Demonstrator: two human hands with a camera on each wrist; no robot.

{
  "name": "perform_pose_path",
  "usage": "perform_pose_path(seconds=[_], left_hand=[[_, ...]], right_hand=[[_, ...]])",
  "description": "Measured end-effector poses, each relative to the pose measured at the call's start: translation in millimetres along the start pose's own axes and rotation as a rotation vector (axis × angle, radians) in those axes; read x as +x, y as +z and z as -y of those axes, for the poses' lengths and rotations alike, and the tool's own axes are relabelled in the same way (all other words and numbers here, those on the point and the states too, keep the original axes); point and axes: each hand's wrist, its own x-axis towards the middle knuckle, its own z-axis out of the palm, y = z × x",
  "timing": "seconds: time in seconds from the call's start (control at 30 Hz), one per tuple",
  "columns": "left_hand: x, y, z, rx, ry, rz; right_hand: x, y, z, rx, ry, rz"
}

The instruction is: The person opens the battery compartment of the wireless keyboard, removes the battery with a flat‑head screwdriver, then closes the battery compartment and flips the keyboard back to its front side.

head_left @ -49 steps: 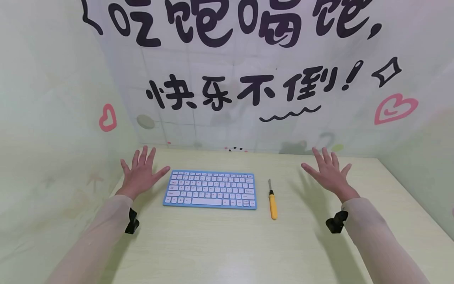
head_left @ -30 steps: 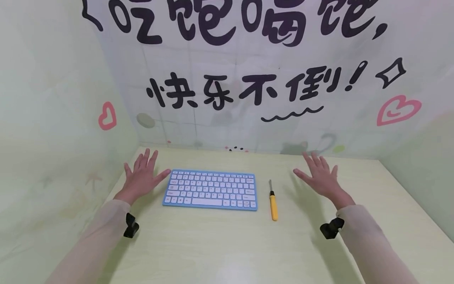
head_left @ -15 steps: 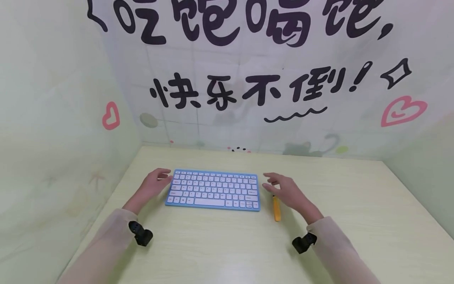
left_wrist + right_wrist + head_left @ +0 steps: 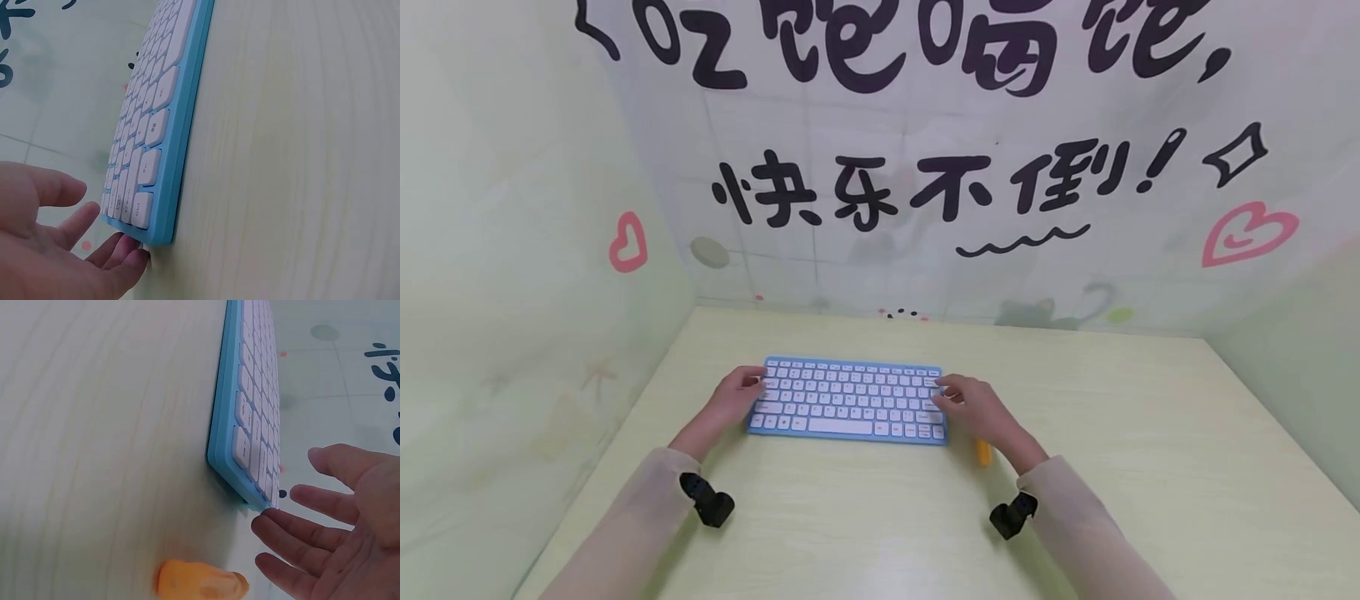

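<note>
A blue keyboard (image 4: 850, 402) with white keys lies flat on the table. At its left end is my left hand (image 4: 735, 396); in the left wrist view the fingertips (image 4: 134, 259) reach the keyboard's short edge while the thumb stays apart above. My right hand (image 4: 981, 408) is at the opposite end, with fingertips (image 4: 265, 522) at the edge and the thumb raised off the keys. Neither hand grips the keyboard. Under the right hand lies a screwdriver, its yellow-orange handle (image 4: 984, 452) partly showing and its shaft hidden.
A pale wooden table (image 4: 880, 517) extends around the keyboard. Behind it rises a light wall sheet (image 4: 880, 275) with large black lettering and pink hearts. Side panels (image 4: 550, 333) border the table. Each sleeve has a small black wrist camera (image 4: 707, 500).
Both hands have come down and inward from spread positions beside the keyboard to its two short ends. The right hand now covers most of the screwdriver. The keyboard stays in place.
</note>
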Motion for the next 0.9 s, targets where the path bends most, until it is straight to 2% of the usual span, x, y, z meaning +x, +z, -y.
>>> perform_pose_path(seconds=[0.4, 0.7, 0.9], left_hand=[[13.7, 2.5, 3.4, -0.121, -0.075, 0.012], [18.8, 3.1, 3.0, -0.17, -0.082, -0.007], [17.3, 3.2, 3.5, -0.206, -0.079, -0.022]], right_hand=[[18.1, 9.1, 1.7, 0.041, 0.119, -0.071], [22.0, 12.9, 1.4, 0.136, 0.181, -0.086], [22.6, 13.3, 1.5, 0.174, 0.204, -0.106]])
